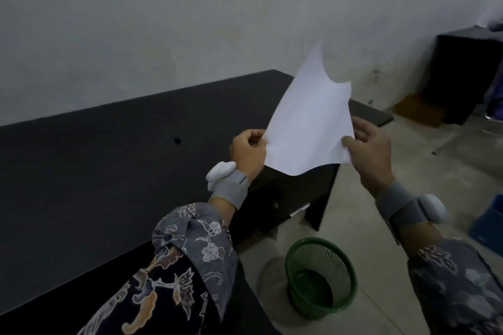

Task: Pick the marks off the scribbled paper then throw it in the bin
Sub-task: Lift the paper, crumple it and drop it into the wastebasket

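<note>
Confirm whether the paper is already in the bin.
No, the paper is up in the air, gripped by the left hand and right hand, above the bin.

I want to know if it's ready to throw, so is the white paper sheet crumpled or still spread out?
Spread out: the white paper sheet hangs open between both hands, uncrumpled.

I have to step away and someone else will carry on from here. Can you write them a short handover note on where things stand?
Left hand pinches the left edge of the sheet of paper; right hand pinches its lower right corner. The sheet is held up in the air past the end of the black desk, its upper part curling. The side facing the camera shows no marks. The green mesh bin stands on the floor below, to the right of the desk.
Done: paper lifted off the desk.
Left: drop it into the bin.
</note>
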{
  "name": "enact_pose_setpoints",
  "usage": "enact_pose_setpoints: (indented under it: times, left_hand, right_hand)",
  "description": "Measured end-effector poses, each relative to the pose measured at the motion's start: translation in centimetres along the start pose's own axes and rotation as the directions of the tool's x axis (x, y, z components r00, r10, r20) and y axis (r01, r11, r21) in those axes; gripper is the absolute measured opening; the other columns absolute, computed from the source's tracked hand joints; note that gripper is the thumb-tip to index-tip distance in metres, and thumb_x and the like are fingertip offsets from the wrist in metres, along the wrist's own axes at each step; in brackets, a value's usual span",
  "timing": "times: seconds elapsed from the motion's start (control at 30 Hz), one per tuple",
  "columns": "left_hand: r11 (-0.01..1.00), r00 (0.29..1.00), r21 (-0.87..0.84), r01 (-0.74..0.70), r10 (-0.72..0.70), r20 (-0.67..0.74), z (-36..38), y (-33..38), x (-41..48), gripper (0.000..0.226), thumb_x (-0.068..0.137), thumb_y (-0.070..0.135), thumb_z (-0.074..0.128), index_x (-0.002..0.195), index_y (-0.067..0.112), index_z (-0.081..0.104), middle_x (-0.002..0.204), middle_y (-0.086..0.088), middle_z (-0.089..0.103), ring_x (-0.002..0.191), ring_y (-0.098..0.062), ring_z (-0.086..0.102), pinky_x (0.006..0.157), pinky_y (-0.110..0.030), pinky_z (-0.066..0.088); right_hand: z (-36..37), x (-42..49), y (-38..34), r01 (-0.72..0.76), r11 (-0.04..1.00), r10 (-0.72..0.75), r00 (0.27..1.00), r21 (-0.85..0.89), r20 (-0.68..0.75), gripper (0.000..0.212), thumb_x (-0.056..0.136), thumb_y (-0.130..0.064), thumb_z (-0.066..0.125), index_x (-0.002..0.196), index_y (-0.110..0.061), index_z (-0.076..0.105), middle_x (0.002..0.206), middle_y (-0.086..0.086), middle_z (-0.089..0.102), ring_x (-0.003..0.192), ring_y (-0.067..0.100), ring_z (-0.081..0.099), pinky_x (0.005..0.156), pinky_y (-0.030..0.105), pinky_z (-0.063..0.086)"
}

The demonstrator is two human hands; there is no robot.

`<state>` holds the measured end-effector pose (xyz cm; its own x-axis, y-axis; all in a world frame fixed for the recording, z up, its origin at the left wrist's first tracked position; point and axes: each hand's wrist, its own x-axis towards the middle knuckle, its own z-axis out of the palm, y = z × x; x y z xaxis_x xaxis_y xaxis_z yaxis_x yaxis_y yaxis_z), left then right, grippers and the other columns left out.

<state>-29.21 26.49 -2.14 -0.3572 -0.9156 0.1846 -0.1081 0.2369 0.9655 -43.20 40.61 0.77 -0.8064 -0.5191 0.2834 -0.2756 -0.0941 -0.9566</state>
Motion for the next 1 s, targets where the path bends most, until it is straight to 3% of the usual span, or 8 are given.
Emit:
enact_pose_setpoints:
  times: [0.23,0.37,0.57,0.7,0.8,0.9,1.0]
  left_hand:
    - [0.983,0.922,-0.005,0.184,-0.174,-0.346,-14.0,-2.1,2.0,0.023,0.094,0.008,0.057,0.116,0.014,0.064,0.106,0.0,0.061,0.099,-0.016,0.058,0.091,-0.031,0.049]
    - [0.962,0.813,0.003,0.274,-0.23,-0.535,-22.3,-4.3,1.0,0.025,0.093,0.007,0.057,0.116,0.011,0.065,0.102,-0.001,0.062,0.096,-0.017,0.058,0.084,-0.027,0.046]
    - [0.919,0.716,0.039,0.391,-0.278,-0.641,-27.3,-6.9,-1.0,0.021,0.09,0.004,0.058,0.109,0.006,0.067,0.107,-0.011,0.068,0.095,-0.022,0.061,0.082,-0.026,0.045]
    - [0.894,0.738,0.162,0.419,-0.231,-0.634,-28.4,-7.3,-0.9,0.02,0.09,0.005,0.058,0.108,0.007,0.067,0.103,-0.008,0.068,0.088,-0.015,0.057,0.077,-0.023,0.042]
    - [0.843,0.768,0.283,0.457,-0.214,-0.604,-28.6,-7.5,-0.4,0.023,0.088,0.011,0.058,0.11,0.013,0.064,0.094,-0.001,0.063,0.094,-0.022,0.063,0.076,-0.026,0.044]
    - [0.69,0.828,0.524,0.499,-0.202,-0.522,-28.3,-7.5,0.1,0.032,0.086,0.023,0.058,0.117,0.015,0.054,0.107,-0.003,0.06,0.1,-0.025,0.058,0.074,-0.03,0.045]
    - [0.504,0.855,0.713,0.488,-0.109,-0.508,-27.5,-7.7,0.6,0.054,0.085,0.027,0.058,0.133,0.012,0.039,0.133,-0.01,0.04,0.121,-0.029,0.039,0.083,-0.035,0.04]
  right_hand:
    - [14.1,0.6,-1.3,0.096,0.995,-0.084,0.94,-0.018,0.331,0.047,0.086,0.008,0.052,0.132,-0.003,0.05,0.113,0.0,0.06,0.101,0.014,0.06,0.068,0.01,0.051]
    - [22.7,-1.5,-1.5,0.131,0.99,-0.088,0.851,-0.047,0.518,0.049,0.084,0.009,0.054,0.132,-0.001,0.049,0.123,0.011,0.061,0.111,0.02,0.059,0.086,0.027,0.048]
    - [28.5,-4.2,-1.0,0.15,0.982,-0.043,0.767,-0.114,0.641,0.046,0.083,0.008,0.053,0.128,-0.003,0.054,0.116,0.006,0.063,0.105,0.015,0.059,0.081,0.021,0.045]
    - [30.4,-4.8,0.0,0.166,0.969,-0.002,0.752,-0.186,0.659,0.044,0.082,0.007,0.052,0.125,-0.002,0.057,0.117,0.011,0.064,0.107,0.023,0.061,0.083,0.025,0.047]
    - [30.7,-4.4,0.8,0.174,0.949,0.047,0.748,-0.264,0.662,0.043,0.082,0.003,0.052,0.125,-0.004,0.058,0.115,0.011,0.065,0.098,0.021,0.061,0.082,0.027,0.049]
    - [30.8,-3.7,1.1,0.224,0.889,0.089,0.771,-0.399,0.631,0.035,0.081,-0.009,0.056,0.116,-0.011,0.064,0.106,0.006,0.067,0.097,0.025,0.062,0.084,0.036,0.051]
    - [30.9,-3.1,1.3,0.295,0.805,0.094,0.793,-0.514,0.602,0.021,0.084,-0.018,0.059,0.1,-0.009,0.069,0.102,0.006,0.066,0.094,0.025,0.061,0.079,0.032,0.047]
